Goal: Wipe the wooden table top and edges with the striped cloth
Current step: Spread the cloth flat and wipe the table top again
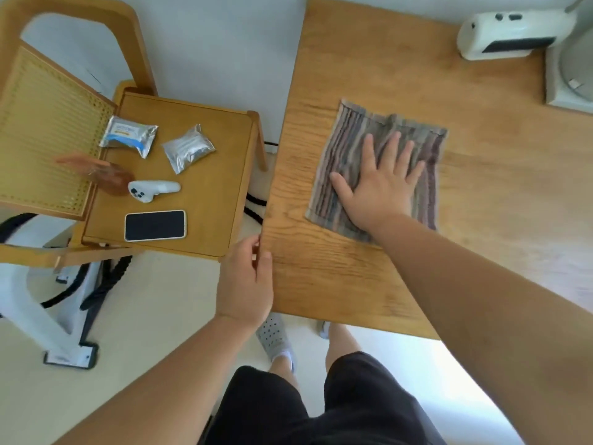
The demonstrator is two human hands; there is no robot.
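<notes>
Meanwhile, mid-wipe: right hand pressed flat, fingers spread apart, on the striped cloth, which lies open on the wooden surface toward its left half, near but clear of the left edge. Left hand braced at that left edge, thumb on top and fingers curled loosely against the rim, closed on nothing.

Risks from here, as judged: with only a flat palm and no real grip, cloth liable to bunch or slide out from under the hand on a fast stroke; a small ridge already raised at its far side. At the far right corner, a white appliance and a grey stand base, well apart from the cloth yet open to a knock from a long sweep. Along the left rim, an edge pass likely to run close to the chair parked just beside, loaded with a phone, a white controller and two foil packets; a bump could send them to the floor. Dark cords in the gap between, possible snag.
</notes>
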